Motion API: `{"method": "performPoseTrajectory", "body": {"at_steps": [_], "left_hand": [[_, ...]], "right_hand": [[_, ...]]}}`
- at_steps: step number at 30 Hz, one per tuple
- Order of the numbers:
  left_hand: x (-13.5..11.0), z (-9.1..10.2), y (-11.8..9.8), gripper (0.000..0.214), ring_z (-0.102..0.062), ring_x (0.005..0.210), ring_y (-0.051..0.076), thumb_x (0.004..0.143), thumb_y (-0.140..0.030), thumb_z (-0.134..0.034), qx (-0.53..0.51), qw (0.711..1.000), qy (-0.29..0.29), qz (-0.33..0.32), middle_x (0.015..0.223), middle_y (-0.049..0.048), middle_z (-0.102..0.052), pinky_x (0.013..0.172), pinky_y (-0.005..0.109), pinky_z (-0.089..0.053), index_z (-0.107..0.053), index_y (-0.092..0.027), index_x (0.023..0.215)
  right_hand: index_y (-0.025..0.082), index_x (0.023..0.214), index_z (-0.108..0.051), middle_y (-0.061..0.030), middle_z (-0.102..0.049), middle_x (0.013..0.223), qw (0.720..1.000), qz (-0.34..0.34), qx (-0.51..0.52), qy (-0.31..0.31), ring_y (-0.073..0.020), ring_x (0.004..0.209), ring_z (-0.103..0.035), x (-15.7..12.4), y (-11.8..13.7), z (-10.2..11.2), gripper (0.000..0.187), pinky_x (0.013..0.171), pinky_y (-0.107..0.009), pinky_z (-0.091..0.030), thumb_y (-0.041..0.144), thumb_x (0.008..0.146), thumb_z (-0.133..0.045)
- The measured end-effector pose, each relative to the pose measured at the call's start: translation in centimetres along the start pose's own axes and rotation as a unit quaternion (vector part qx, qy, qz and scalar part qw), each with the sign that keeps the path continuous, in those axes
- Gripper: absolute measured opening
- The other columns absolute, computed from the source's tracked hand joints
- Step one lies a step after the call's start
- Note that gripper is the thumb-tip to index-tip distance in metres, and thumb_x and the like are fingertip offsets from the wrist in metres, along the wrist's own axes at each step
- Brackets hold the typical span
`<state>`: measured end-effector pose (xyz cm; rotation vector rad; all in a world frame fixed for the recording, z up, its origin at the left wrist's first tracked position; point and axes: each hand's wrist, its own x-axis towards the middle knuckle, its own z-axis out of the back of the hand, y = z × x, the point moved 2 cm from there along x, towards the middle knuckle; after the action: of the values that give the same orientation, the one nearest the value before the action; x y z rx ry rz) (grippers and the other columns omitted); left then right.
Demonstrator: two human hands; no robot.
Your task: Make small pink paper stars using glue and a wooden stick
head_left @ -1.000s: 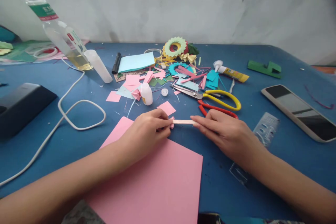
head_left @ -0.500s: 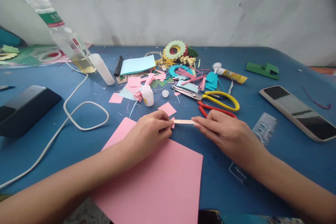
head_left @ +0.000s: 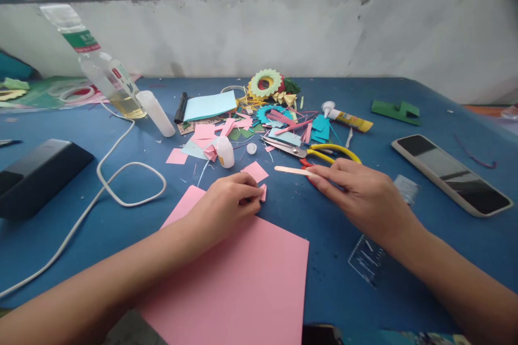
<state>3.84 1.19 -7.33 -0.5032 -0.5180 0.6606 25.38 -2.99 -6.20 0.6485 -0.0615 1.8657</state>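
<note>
Between the closed fingertips of my left hand (head_left: 230,199) is a small folded piece of pink paper (head_left: 263,192), partly hidden by the fingers. My right hand (head_left: 356,194) pinches one end of a flat wooden popsicle stick (head_left: 292,171), whose free end points left, apart from the paper. Under my left forearm lies a large pink sheet (head_left: 243,280). A small pink square (head_left: 256,171) rests just beyond the left fingers. Scissors (head_left: 299,151) with yellow and red handles lie behind my right hand, which hides part of them.
A small white glue bottle (head_left: 225,152) stands beside its cap (head_left: 251,149). Paper scraps (head_left: 204,132) spread behind it. A phone (head_left: 449,172) and a clear stencil ruler (head_left: 366,259) lie at right. A white cable (head_left: 117,188), a dark box (head_left: 44,178) and a glass bottle (head_left: 109,78) are at left.
My right hand has drawn the popsicle stick up and to the right, away from the folded paper. My left hand keeps its hold. The view has tilted slightly.
</note>
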Motion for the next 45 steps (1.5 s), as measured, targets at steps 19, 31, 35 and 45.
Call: {"method": "performPoseTrajectory", "body": {"at_steps": [19,31,35,45], "left_hand": [[0.2,0.5,-0.1,0.024,-0.055,0.080,0.018,0.086,-0.027,-0.049,0.043,0.997,0.061,0.031,0.088,0.0080,-0.061,0.073,0.032,-0.044,-0.071,-0.019,0.093],[0.5,0.7,0.3,0.023,-0.060,0.072,0.014,0.076,-0.024,-0.063,-0.035,0.993,0.023,0.113,0.083,0.0014,-0.066,0.063,0.025,-0.048,-0.063,-0.020,0.099],[0.4,0.8,0.2,0.022,-0.059,0.072,0.013,0.076,-0.021,-0.062,-0.057,0.992,0.015,0.112,0.085,0.0007,-0.066,0.065,0.024,-0.047,-0.063,-0.021,0.098],[0.7,2.0,-1.1,0.012,-0.059,0.067,0.013,0.080,-0.023,-0.060,-0.116,0.987,-0.027,0.112,0.070,0.0021,-0.066,0.064,0.025,-0.046,-0.064,-0.016,0.071]], "right_hand": [[0.019,0.087,-0.066,-0.0054,-0.069,0.089,0.978,-0.157,0.139,0.025,-0.0196,0.079,-0.062,0.7,0.3,0.0,0.025,0.069,-0.032,-0.048,0.036,0.086,-0.048],[0.019,0.082,-0.060,-0.0040,-0.066,0.075,0.965,-0.190,0.173,0.055,-0.0169,0.063,-0.058,1.1,0.3,0.2,0.027,0.057,-0.029,-0.044,0.041,0.086,-0.045],[0.018,0.083,-0.060,-0.0036,-0.065,0.075,0.961,-0.198,0.180,0.066,-0.0166,0.062,-0.058,1.1,0.2,0.1,0.027,0.055,-0.028,-0.043,0.042,0.086,-0.046],[0.019,0.085,-0.060,-0.0038,-0.064,0.075,0.958,-0.204,0.188,0.068,-0.0164,0.062,-0.057,0.9,0.1,0.1,0.027,0.054,-0.028,-0.042,0.042,0.085,-0.047]]}}
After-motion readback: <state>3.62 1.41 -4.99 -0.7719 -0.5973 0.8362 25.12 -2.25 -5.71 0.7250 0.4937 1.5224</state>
